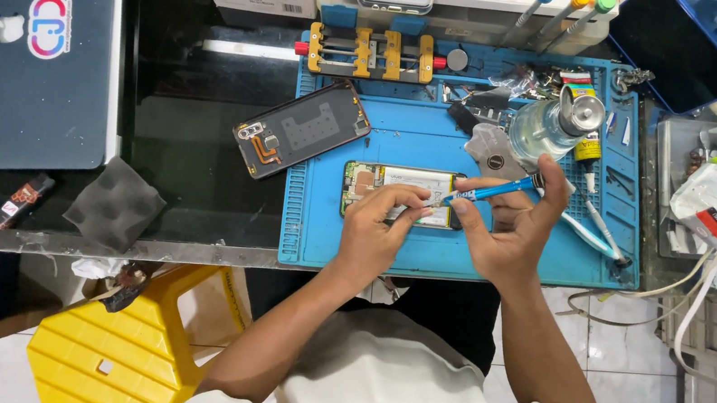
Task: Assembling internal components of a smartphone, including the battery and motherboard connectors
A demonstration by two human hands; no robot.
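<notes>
Pinching a blue screwdriver [495, 190], the right hand [509, 234] works the opened phone [400, 194]; the left hand [378, 231] steadies it, fingers closed. Back cover [302, 128] already off; reassembly remains.

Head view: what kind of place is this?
Likely a phone repair bench: an opened phone on a blue work mat, a detached back cover, and the right hand holding a blue screwdriver.

A dark workbench [195, 118] carries a blue work mat [403, 139], closed laptop [27, 42] and grey foam pad [114, 203].
</notes>
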